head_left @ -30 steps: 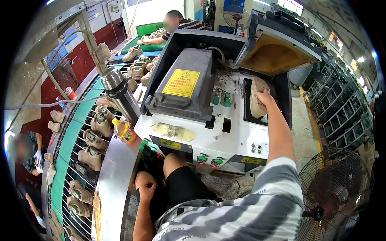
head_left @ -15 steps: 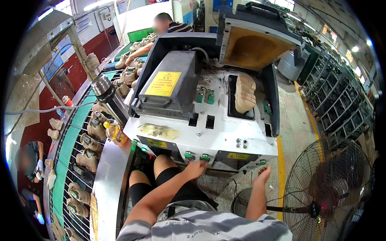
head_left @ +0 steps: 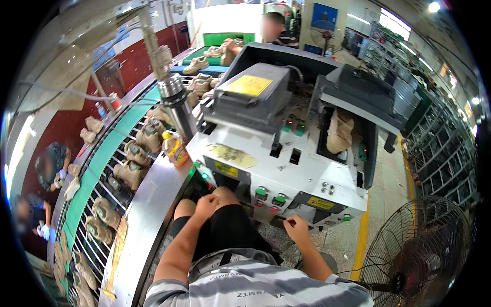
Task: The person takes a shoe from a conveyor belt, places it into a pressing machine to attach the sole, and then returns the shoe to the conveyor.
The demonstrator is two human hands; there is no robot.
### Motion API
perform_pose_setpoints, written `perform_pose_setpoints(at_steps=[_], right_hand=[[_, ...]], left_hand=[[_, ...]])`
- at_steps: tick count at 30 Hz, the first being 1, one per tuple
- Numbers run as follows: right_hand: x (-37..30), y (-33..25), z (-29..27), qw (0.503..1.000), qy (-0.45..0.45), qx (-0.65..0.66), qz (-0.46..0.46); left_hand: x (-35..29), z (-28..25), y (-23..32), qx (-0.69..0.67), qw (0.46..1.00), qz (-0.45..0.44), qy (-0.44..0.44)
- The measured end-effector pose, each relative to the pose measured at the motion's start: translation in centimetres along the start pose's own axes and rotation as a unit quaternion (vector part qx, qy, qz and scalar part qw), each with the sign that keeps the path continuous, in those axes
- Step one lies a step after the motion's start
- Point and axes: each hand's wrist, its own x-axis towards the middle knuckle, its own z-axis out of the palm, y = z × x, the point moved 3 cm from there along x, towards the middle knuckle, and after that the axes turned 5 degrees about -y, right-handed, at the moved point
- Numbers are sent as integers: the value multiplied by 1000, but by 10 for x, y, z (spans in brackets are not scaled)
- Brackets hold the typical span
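Observation:
My left hand [head_left: 207,206] is loosely closed above my left knee, with nothing visible in it. My right hand [head_left: 296,228], fingers curled, hovers before the front panel of the white machine [head_left: 286,176] and holds nothing that I can see. Nearest to the hands are two green push buttons [head_left: 261,193] on that panel. In the machine's right bay stands a beige shoe [head_left: 340,135], sole side showing. The dark lid [head_left: 360,94] of that bay hangs low over it, hiding its upper part. The left bay's grey cover [head_left: 255,97] is down.
To the left, a conveyor [head_left: 115,146] carries several beige shoes [head_left: 135,153]. A steel flask [head_left: 174,100] and an orange bottle [head_left: 175,149] stand on its metal edge. A caged fan [head_left: 414,250] stands at right, before metal racks [head_left: 434,138]. Other people work at the left and back.
The right bay's lid has swung down over the shoe. My left hand has drawn back from the green button to my knee; my right hand has moved left. The view has shifted.

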Motion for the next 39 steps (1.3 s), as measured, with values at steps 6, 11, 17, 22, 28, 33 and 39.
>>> perform_pose_setpoints(at_steps=[6,11,17,22,28,33,39], right_hand=[[50,-81,72,981,-15,36,-190],[128,-169,93,945,70,-129,-292],[320,-216,110,937,147,-230,-218],[445,-231,127,938,180,-296,21],[461,-232,137,913,149,-324,199],[407,-241,149,920,227,-268,176],[309,-220,147,905,334,-78,-253]], left_hand=[[-45,-135,-61,114,951,-135,254],[-104,-186,-125,170,898,-211,346],[-147,-186,-139,96,878,-162,440],[-141,-187,-148,87,866,-219,441],[-144,-190,-142,68,865,-217,447],[-154,-198,-131,48,874,-230,426],[-157,-203,-112,30,886,-209,413]])
